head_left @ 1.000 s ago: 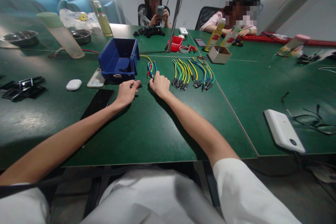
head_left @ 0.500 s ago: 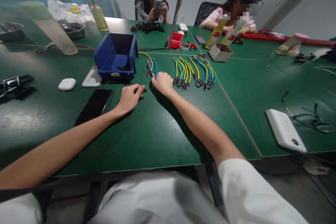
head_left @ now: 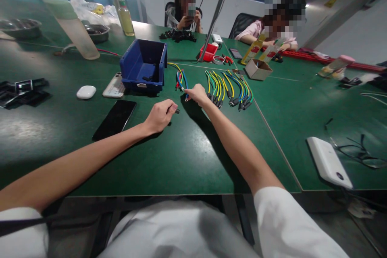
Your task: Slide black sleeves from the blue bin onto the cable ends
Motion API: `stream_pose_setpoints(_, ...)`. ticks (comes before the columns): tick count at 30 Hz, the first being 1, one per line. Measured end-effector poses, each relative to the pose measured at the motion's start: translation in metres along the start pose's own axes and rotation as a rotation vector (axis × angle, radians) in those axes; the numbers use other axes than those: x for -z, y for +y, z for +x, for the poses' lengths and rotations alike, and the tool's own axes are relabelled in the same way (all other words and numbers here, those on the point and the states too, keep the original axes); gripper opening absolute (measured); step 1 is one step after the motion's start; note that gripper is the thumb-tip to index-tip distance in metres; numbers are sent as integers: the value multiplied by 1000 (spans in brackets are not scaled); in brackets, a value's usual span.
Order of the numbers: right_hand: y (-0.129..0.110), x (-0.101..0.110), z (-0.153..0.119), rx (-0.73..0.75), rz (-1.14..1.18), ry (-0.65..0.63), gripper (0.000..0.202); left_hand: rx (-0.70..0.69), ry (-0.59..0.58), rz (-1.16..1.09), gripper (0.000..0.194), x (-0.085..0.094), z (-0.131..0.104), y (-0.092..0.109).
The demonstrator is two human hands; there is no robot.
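My left hand (head_left: 161, 117) is closed, with a small black sleeve (head_left: 177, 111) sticking out past its thumb and fingertips. To its right, my right hand (head_left: 198, 93) reaches forward, fingers pinched at the ring-terminal end of a blue cable (head_left: 186, 84). Beside that cable lie a few others with red and yellow-green insulation (head_left: 179, 76). Just right of my right hand is a row of yellow, green and blue cables (head_left: 225, 82) with dark sleeves on their near ends. The blue bin (head_left: 142, 86), with a few black pieces inside, stands behind my left hand.
A black phone (head_left: 115, 121), another phone (head_left: 114, 86) and a white earbud case (head_left: 86, 92) lie at left. Behind are a red box (head_left: 208, 53), a tape roll (head_left: 218, 60) and a cardboard box (head_left: 258, 70). A white device (head_left: 329, 162) and glasses are at right. Two people sit opposite.
The view has shifted, so the table's things sit farther right. My left hand has closed around the black sleeve and lifted slightly. My right hand stays at the blue cable's end.
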State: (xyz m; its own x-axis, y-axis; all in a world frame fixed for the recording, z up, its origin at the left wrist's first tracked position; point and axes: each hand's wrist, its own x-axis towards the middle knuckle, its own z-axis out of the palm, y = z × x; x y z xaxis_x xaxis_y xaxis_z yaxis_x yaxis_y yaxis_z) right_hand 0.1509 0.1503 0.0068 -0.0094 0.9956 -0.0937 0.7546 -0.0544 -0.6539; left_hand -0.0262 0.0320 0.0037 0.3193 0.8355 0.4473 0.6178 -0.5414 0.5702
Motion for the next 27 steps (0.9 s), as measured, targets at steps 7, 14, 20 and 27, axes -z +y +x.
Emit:
stream_pose_setpoints(7, -5, 6, -7, -152, 333, -131, 22, -168, -161, 166, 34, -6, -6, -1)
stream_pose_setpoints(14, -7, 10, -11, -163, 407, -208, 23, -247, -296, 295, 41, -5, -6, -1)
stream_pose_setpoints(20, -5, 6, -16, -89, 500, -197, 25, -285, -290, 254, 35, -6, -6, -6)
stream_pose_setpoints(27, -2, 1, -24, -15, 523, -128, 28, -283, -289, 266, 34, -6, -7, -5)
